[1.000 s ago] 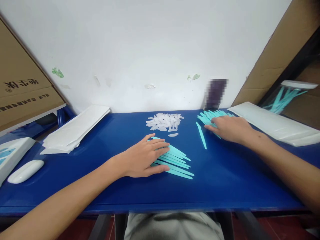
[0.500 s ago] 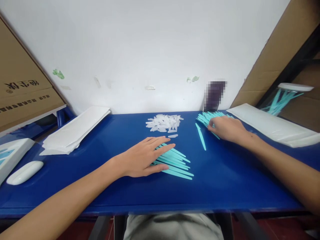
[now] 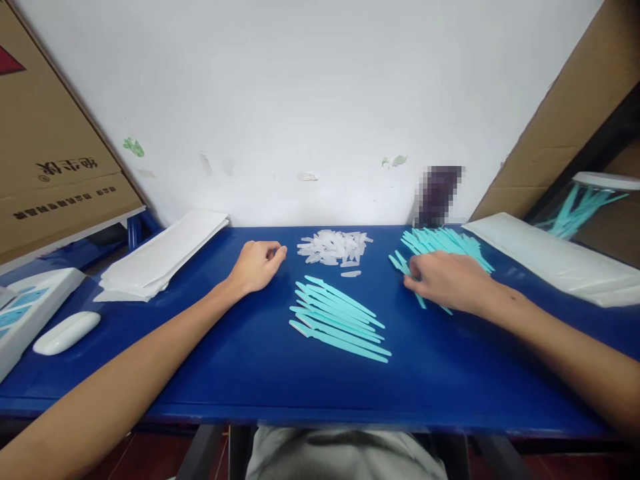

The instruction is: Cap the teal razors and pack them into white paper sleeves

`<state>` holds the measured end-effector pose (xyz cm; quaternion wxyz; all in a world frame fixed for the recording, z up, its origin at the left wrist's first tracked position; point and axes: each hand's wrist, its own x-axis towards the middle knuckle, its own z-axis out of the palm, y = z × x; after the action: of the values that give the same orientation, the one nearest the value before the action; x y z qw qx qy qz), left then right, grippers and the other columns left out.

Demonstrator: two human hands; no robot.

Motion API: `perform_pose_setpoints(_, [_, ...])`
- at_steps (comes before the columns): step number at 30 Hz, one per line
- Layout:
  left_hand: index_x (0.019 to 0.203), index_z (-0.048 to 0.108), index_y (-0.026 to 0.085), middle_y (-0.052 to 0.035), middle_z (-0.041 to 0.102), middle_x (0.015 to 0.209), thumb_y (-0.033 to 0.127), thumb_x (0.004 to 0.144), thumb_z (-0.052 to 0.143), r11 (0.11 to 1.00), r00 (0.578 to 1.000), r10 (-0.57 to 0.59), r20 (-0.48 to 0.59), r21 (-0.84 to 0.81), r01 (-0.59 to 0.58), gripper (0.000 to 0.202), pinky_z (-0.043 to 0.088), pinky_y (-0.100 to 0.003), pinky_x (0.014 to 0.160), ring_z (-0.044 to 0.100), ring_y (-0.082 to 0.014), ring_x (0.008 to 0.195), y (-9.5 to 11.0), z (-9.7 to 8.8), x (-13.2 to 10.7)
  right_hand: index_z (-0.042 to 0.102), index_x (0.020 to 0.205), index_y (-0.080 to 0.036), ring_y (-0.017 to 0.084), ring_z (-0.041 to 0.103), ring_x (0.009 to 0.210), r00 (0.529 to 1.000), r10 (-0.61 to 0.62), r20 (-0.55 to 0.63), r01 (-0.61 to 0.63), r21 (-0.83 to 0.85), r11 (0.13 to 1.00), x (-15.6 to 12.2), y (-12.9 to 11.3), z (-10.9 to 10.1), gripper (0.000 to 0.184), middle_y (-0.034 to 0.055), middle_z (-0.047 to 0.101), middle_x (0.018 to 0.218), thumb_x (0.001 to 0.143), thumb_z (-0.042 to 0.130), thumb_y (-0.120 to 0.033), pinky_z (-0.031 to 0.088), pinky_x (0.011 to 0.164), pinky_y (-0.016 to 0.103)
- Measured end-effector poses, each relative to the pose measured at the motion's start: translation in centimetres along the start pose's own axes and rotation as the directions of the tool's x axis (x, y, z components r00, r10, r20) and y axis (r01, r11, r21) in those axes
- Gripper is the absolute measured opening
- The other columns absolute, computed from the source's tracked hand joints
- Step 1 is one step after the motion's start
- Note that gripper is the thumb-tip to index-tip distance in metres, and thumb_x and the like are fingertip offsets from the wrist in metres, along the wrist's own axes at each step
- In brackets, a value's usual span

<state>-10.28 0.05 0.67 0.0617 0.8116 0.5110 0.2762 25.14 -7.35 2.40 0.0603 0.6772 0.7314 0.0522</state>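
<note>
The right grip [image 3: 443, 277] partly hides turquoise sticks [image 3: 399, 263], its hold hard to judge; the right edge crops the jar [image 3: 607, 181].

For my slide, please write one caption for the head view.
Right hand over loose teal sticks, left hand curled beside white pieces, and a teal row on the blue table.

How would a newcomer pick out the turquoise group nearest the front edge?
On the blue table, find the white pile near the wall. Just in front of it lies the row of turquoise sticks. Unlike the turquoise heap by the right hand, these are spread roughly side by side.
</note>
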Motion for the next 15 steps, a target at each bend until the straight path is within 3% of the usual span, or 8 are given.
perform_pose_setpoints(4, [0.073, 0.068, 0.017, 0.0041, 0.04, 0.047, 0.041, 0.093, 0.043, 0.999, 0.999, -0.033, 0.002, -0.024, 0.033, 0.04, 0.029, -0.029, 0.057, 0.038, -0.0127, 0.047, 0.3, 0.3, -0.1, 0.066, 0.074, -0.023, 0.025, 0.063, 0.067, 0.982, -0.163, 0.099, 0.154, 0.089, 0.984, -0.6, 1.5, -0.7, 0.02, 0.0067, 0.069, 0.073, 0.083, 0.058, -0.04, 0.034, 0.054, 0.032])
perform_pose_setpoints(8, [0.072, 0.068, 0.017, 0.0023, 0.047, 0.05, 0.04, 0.092, 0.042, 0.997, 0.998, -0.067, -0.02, -0.029, 0.066, 0.04, 0.03, -0.029, 0.058, 0.043, -0.0141, 0.049, 0.8, 0.3, -0.2, 0.064, 0.073, -0.024, 0.018, 0.056, 0.058, 0.916, -0.377, 0.136, 0.332, 0.27, 0.904, -1.0, 1.5, -1.5, 0.02, 0.0008, 0.065, 0.068, 0.084, 0.059, -0.04, 0.034, 0.054, 0.03])
perform_pose_setpoints(10, [0.074, 0.069, 0.017, 0.0014, 0.05, 0.052, 0.04, 0.093, 0.042, 0.998, 0.997, -0.062, -0.034, -0.025, 0.061, 0.041, 0.031, -0.029, 0.058, 0.046, -0.0149, 0.051, 0.9, 0.4, -0.2, 0.064, 0.076, -0.024, 0.016, 0.053, 0.055, 0.897, -0.428, 0.108, 0.37, 0.345, 0.863, -1.1, 0.6, -1.4, 0.021, -0.0007, 0.063, 0.065, 0.086, 0.058, -0.042, 0.034, 0.053, 0.029])
perform_pose_setpoints(15, [0.079, 0.071, 0.018, 0.0002, 0.056, 0.059, 0.044, 0.095, 0.041, 1.0, 1.0, -0.007, 0.005, 0.024, 0.007, 0.043, 0.031, -0.029, 0.06, 0.051, -0.0167, 0.058, 0.7, 0.9, -0.2, 0.066, 0.087, -0.021, 0.014, 0.048, 0.052, 0.917, -0.394, -0.056, 0.374, 0.461, 0.805, -0.8, -2.8, -0.1, 0.029, -0.0013, 0.056, 0.06, 0.092, 0.052, -0.045, 0.033, 0.055, 0.029])
